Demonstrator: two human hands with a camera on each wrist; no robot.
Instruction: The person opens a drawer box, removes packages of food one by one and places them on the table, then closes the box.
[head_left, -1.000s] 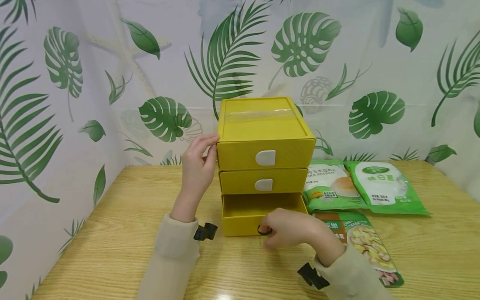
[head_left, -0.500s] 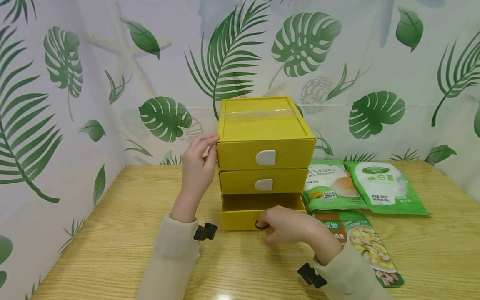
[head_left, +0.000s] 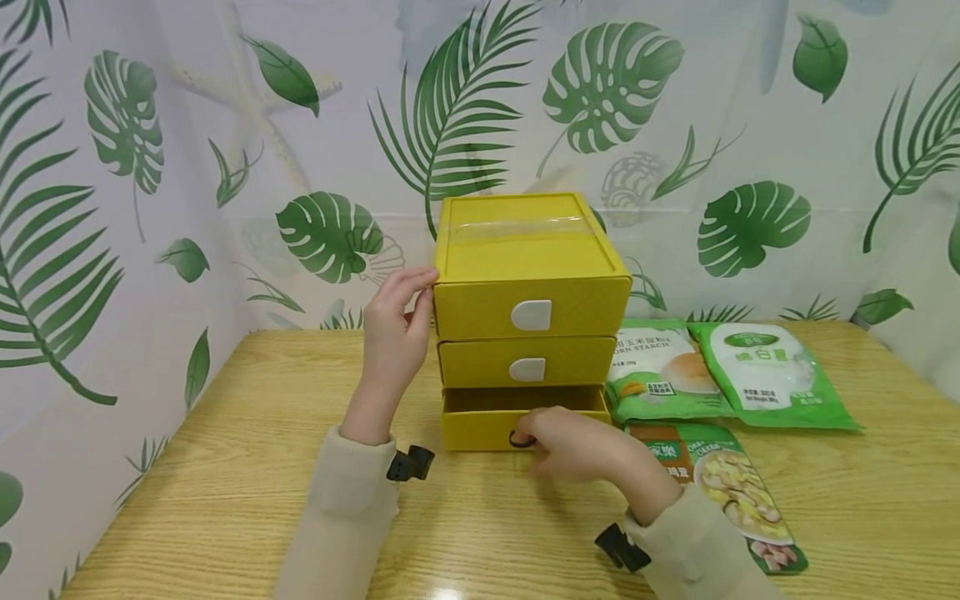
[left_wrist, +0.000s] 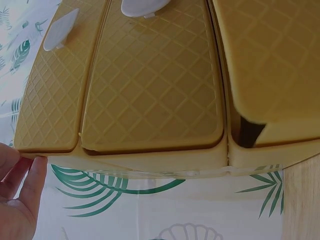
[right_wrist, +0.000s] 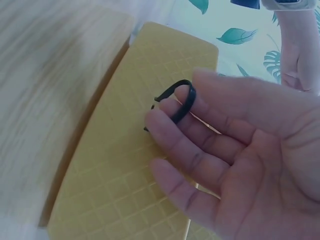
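Note:
A yellow three-tier drawer cabinet [head_left: 528, 308] stands on the wooden table, its upper two drawers closed. Its bottom drawer [head_left: 480, 432] is partly pulled out, and a strip of dark interior shows above the front. My left hand [head_left: 397, 333] rests its fingertips against the upper left front corner of the cabinet; the left wrist view shows the fingers [left_wrist: 32, 185] at that edge. At the bottom drawer's front, my right hand [head_left: 581, 446] holds the black loop handle [right_wrist: 187, 102], with thumb and fingers about the loop and other fingertips close to the drawer face.
Right of the cabinet lie a corn starch bag [head_left: 663, 371] and a green-and-white bag [head_left: 772, 375]. A flat food packet [head_left: 742, 492] lies nearer, partly behind the right forearm. White tabs [head_left: 531, 315] mark the upper drawers. A leaf-printed cloth [head_left: 480, 100] hangs behind.
The bottom drawer has slid inward, its opening growing narrower. My right hand has moved forward with the black loop handle. The left hand stays at the cabinet's corner.

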